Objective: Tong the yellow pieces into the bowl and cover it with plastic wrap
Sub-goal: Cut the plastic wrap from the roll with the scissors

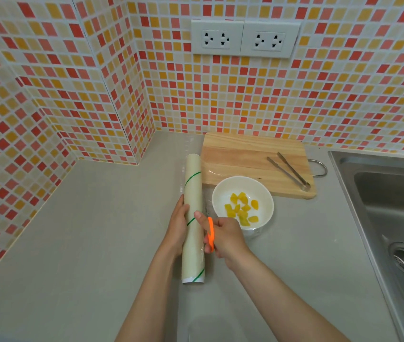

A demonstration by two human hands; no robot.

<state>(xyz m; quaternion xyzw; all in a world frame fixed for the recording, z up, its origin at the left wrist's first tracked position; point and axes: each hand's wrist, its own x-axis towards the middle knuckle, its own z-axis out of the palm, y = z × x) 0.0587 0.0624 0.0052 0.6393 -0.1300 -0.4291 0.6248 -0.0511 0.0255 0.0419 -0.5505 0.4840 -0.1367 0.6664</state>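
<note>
Right in the middle of the frame, a grey counter point(84, 230) fills most of the view, with a steel sink point(393, 218) at the right edge. Above centre lies a wooden cutting board point(245, 154) with metal tongs point(289, 170) on it. The plastic wrap roll point(193, 193) lies just left of the white bowl point(223, 193), which holds the yellow pieces point(243, 209). The left hand point(177, 228) is wrapped around the roll. The right hand point(225, 236) is closed on orange scissors point(211, 234).

- Mosaic wall tiles point(245, 99) in red, orange and cream wrap the corner.
- Twin white sockets point(245, 39) sit high on the wall.
- Grey countertop point(84, 230) below, steel sink point(393, 206) at its right edge.
</note>
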